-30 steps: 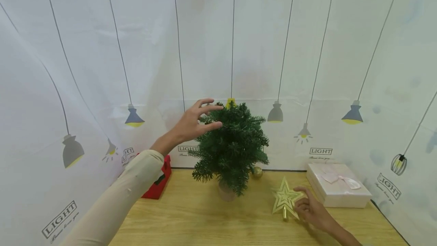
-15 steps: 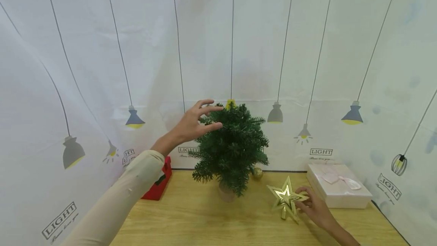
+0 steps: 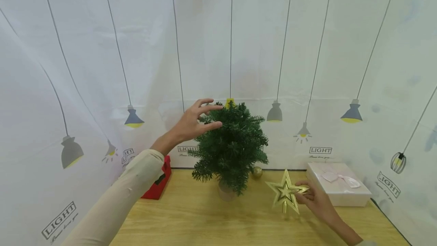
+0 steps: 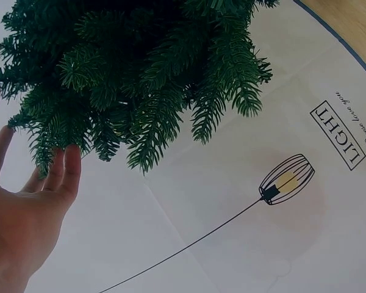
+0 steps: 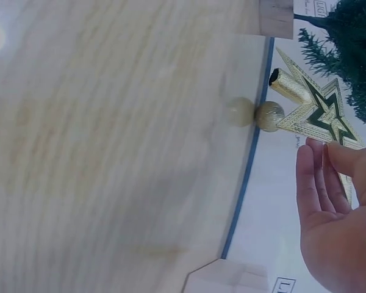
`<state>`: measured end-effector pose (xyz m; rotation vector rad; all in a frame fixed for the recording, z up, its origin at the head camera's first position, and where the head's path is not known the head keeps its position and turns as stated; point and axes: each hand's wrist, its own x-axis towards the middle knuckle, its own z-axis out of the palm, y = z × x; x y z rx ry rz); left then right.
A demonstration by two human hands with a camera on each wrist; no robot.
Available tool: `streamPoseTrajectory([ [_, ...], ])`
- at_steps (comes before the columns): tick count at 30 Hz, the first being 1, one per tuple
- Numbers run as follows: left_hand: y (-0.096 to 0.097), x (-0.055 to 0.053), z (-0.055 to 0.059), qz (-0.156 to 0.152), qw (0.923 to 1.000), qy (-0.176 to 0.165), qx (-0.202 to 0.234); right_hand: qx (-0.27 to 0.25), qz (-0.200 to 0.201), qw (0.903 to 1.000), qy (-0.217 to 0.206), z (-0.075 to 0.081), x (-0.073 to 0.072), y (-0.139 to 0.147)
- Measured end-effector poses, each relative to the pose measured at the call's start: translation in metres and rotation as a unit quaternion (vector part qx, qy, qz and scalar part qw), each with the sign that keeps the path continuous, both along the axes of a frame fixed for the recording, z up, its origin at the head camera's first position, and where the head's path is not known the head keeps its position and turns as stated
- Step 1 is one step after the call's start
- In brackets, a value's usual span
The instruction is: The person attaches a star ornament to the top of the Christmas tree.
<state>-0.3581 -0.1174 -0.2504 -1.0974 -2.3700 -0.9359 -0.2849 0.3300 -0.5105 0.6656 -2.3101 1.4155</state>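
A small green artificial Christmas tree (image 3: 235, 145) stands upright in a pale pot (image 3: 226, 192) in the middle of the head view. Beside its top left is my left hand (image 3: 189, 124), fingers spread apart and lightly bent; in the left wrist view the fingertips (image 4: 72, 155) are at the outer needles, and whether they press on them I cannot tell. My right hand (image 3: 318, 199) pinches one point of a gold star tree topper (image 3: 286, 191) between thumb and fingers. The star's hollow tube (image 5: 290, 85) shows at its base in the right wrist view.
A gold bauble (image 3: 257, 172) lies behind the tree at the right. On the right stands a pale pink gift box (image 3: 338, 185) with a bow. A red object (image 3: 158, 187) is partly hidden behind my left sleeve. The wooden table (image 3: 191, 219) ends against a printed backdrop.
The star, resting near the table a second ago, has been lifted slightly by my right hand and turned to face up more squarely. My left hand has stayed at the tree.
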Motion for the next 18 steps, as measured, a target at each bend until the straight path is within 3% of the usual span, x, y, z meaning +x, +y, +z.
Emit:
streamPoseTrajectory([
  [7, 0.000, 0.000, 0.001, -0.003, 1.0000, -0.001, -0.001, 0.031, -0.036, 0.9989, -0.005, 0.016, 0.004, -0.001],
  [12, 0.000, 0.001, 0.001, -0.003, 1.0000, -0.001, -0.003, 0.041, -0.032, 0.9984, 0.019, 0.027, 0.006, -0.001],
  [18, 0.000, 0.001, 0.001, 0.000, 1.0000, 0.003, -0.007, 0.042, -0.027, 0.9986, 0.020, 0.042, 0.006, 0.001],
])
